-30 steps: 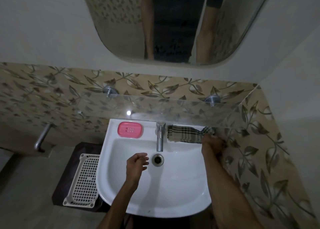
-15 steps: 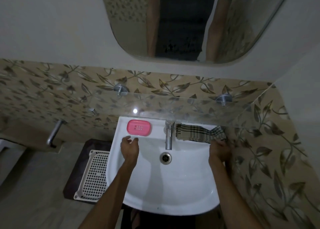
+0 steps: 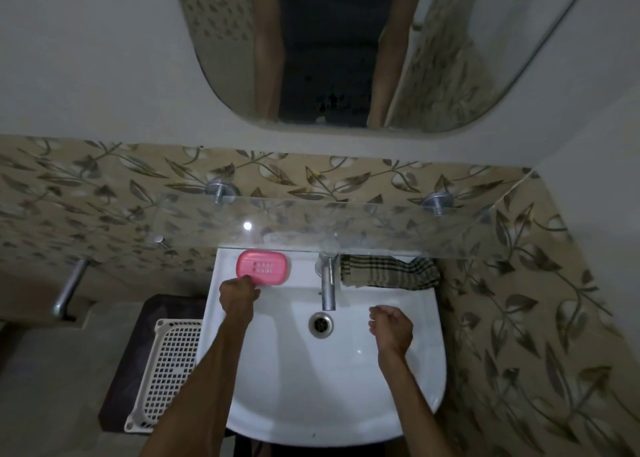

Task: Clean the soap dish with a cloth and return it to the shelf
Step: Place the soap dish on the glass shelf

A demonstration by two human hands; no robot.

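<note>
The curled left hand [image 3: 239, 292] touches the near edge of the pink soap dish [image 3: 263, 268], which lies crosswise on the washbasin's [image 3: 408, 404] back-left corner; the right hand [image 3: 391, 328], loosely fisted and empty, hangs farther off.

left hand [image 3: 238, 295] touches pink soap dish [image 3: 263, 267].

The white sink [image 3: 408, 380] carries a pink soap dish [image 3: 263, 268] on its back ledge left of the tap [image 3: 327, 283], and a checked cloth [image 3: 388, 272] on the right. The glass shelf [image 3: 346, 228] above seems to bear nothing, though glare blurs it.
</note>
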